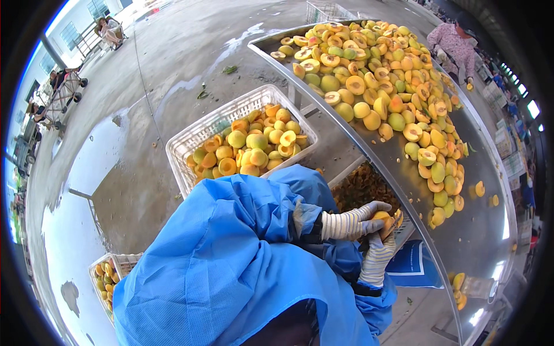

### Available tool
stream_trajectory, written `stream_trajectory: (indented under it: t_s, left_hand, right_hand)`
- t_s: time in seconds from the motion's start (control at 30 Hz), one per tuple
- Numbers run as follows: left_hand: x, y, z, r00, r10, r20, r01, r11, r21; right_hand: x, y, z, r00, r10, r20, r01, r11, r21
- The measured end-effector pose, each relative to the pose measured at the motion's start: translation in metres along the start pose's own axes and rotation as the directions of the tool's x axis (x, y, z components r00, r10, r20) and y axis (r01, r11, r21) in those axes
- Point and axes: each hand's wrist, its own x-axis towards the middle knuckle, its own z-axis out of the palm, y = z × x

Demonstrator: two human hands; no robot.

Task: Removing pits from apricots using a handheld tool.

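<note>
Both of my hands wear striped knit gloves with grey fingertips and meet beside the table edge. My left hand point(359, 221) is closed, its fingers on a yellow peach point(382, 216) that looks split. My right hand point(379, 254) comes from below and grips the same cut fruit, with an orange inner face showing at its fingers. Whether a small tool is among the fingers is hidden. Under my hands a crate holds a heap of brown peach stones point(360, 189). To the right, a big pile of halved peaches point(398, 104) lies on the metal table point(479, 230).
A white crate point(179, 151) of peaches stands on the wet floor at my left; another crate point(126, 263) is behind it. A blue printed packet point(411, 262) is under the table edge. Across the table a person point(453, 46) works. Wheeled carts point(66, 95) are far left.
</note>
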Motion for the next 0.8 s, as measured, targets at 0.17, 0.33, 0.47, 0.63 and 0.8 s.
stream_trajectory:
  t_s: [0.17,0.33,0.47,0.63,0.8]
  left_hand:
    - [-0.002,0.004,-0.004,0.999,-0.038,0.022,0.039,0.998,-0.043]
    - [-0.011,0.023,-0.025,0.987,-0.055,-0.154,0.071,0.992,0.100]
    - [-0.027,0.082,-0.082,0.910,0.072,-0.409,0.050,0.959,0.278]
    - [-0.078,0.121,-0.199,0.711,0.379,-0.592,0.554,0.216,0.804]
    - [-0.062,0.129,-0.226,0.739,0.513,-0.437,0.497,0.022,0.867]
  right_hand:
    - [0.005,0.012,0.012,0.908,-0.400,-0.125,0.376,0.909,-0.179]
    - [0.019,0.021,-0.029,0.891,-0.397,-0.222,0.263,0.847,-0.462]
    - [0.017,0.016,-0.054,0.841,-0.419,-0.342,0.265,0.870,-0.415]
    - [0.019,0.018,-0.072,0.863,-0.328,-0.384,0.207,0.923,-0.324]
    - [0.025,0.015,-0.062,0.824,-0.458,-0.334,0.340,0.870,-0.357]
